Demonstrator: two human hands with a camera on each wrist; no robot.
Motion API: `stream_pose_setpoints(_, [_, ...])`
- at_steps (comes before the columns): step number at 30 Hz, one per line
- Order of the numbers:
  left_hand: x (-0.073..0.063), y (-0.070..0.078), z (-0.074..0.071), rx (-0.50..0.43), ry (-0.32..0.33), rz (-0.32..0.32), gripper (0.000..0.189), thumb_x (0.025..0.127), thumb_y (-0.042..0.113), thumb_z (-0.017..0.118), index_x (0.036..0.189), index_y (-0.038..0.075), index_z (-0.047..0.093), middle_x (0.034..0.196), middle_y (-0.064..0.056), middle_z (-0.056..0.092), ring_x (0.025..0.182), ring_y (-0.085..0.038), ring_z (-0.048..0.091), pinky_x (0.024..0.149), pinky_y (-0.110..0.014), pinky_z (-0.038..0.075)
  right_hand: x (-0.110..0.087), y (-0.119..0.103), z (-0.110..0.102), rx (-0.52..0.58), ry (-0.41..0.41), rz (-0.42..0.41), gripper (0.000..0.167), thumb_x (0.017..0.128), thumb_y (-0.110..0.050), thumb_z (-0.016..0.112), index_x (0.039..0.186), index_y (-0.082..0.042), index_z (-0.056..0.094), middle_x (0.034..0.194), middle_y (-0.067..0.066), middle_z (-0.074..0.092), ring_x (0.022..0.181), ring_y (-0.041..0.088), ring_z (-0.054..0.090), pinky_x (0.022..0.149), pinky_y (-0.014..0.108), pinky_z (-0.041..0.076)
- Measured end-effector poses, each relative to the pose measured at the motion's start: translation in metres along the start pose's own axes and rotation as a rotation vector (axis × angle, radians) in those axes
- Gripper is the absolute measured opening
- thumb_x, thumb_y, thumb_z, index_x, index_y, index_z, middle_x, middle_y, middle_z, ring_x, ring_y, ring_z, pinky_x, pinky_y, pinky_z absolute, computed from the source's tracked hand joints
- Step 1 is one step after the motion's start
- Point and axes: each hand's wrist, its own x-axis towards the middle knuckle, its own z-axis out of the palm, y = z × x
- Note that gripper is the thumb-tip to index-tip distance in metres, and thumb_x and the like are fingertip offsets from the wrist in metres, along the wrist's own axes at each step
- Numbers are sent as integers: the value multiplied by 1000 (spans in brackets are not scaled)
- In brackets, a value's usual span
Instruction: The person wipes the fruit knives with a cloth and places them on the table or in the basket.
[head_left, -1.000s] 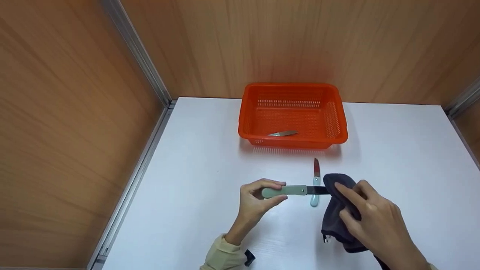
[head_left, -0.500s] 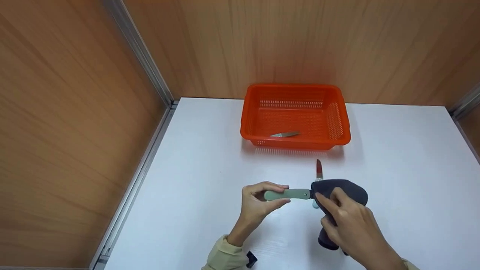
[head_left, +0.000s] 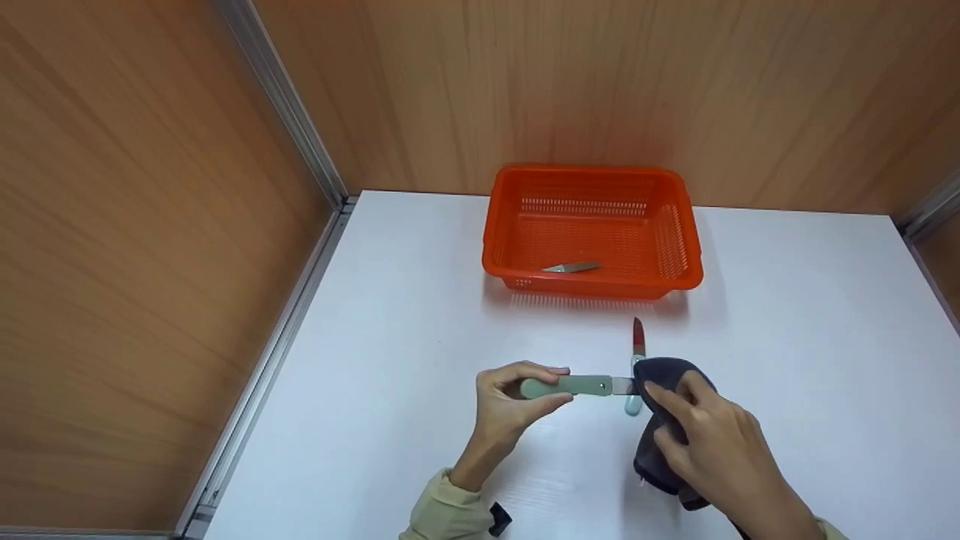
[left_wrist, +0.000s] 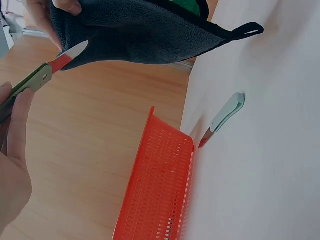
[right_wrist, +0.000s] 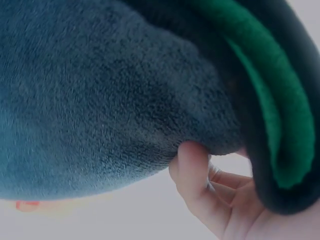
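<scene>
My left hand [head_left: 504, 409] pinches the green handle of a knife [head_left: 577, 385] between thumb and fingers, its blade pointing right. In my right hand [head_left: 720, 442] is a dark blue-grey cloth [head_left: 664, 457], pinched over the outer part of the blade. The left wrist view shows the blade lying against the cloth [left_wrist: 135, 32]. Green lining shows inside the folded cloth [right_wrist: 280, 110] in the right wrist view. Beneath the held knife, a second knife [head_left: 634, 406] with a pale blue handle lies on the table, partly covered by the cloth in the head view.
An orange-red perforated basket [head_left: 592, 283] stands at the back of the white table [head_left: 390, 315], holding another knife [head_left: 574, 267]. Wooden panels [head_left: 585, 90] rise behind and on the left, joined by a metal rail [head_left: 281, 97].
The cloth slid left along the blade up to the handle, then back right a little, baring part of the blade near the handle. My left hand stays nearly still with the knife.
</scene>
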Motion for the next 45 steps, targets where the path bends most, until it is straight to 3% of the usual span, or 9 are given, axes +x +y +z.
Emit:
stream_pose_setpoints(10, [-1, 3, -2, -10, 22, -8, 20, 71, -10, 76, 87, -13, 65, 92, -24, 68, 86, -35, 67, 72, -45, 57, -3, 12, -6, -4, -41, 85, 42, 69, 0, 70, 109, -11, 72, 82, 4, 49, 54, 14, 47, 50, 28, 52])
stream_pose_setpoints(17, [-1, 2, -3, 4, 41, -16, 21, 70, -10, 76, 88, -12, 66, 92, -24, 68, 85, -32, 67, 72, -37, 57, -2, 20, -8, -4, -36, 90, 42, 69, 0, 69, 109, -10, 72, 81, 5, 49, 53, 14, 45, 47, 24, 46])
stream_pose_setpoints(22, [-2, 1, -4, 19, 45, -41, 22, 71, -7, 77, 89, -11, 66, 93, -24, 68, 87, -33, 66, 75, -40, 57, -3, 23, -11, -6, -24, 100, 41, 69, 0, 69, 109, -9, 71, 80, 5, 48, 53, 15, 44, 46, 23, 44])
stream_pose_setpoints(28, [-2, 0, -4, 42, 44, -92, 23, 72, 1, 80, 89, -8, 67, 94, -20, 69, 88, -33, 66, 76, -39, 57, -6, 24, -16, -5, 51, 76, 41, 67, 2, 69, 107, -9, 72, 80, 5, 48, 53, 14, 43, 44, 23, 41])
stream_pose_setpoints(37, [-2, -2, -4, 62, 20, -116, 22, 72, 2, 80, 89, -6, 68, 95, -19, 69, 89, -34, 65, 77, -52, 54, -6, 18, -23, -11, 143, 12, 41, 65, 2, 70, 105, -8, 72, 80, 4, 50, 53, 11, 43, 42, 21, 41])
stream_pose_setpoints(45, [-1, -6, 0, 82, -5, -136, 22, 74, 5, 80, 91, -5, 69, 96, -16, 70, 92, -34, 64, 82, -42, 55, -3, 8, -22, -12, 159, -31, 43, 64, 2, 71, 106, -9, 72, 79, 3, 49, 50, 7, 39, 43, 19, 41])
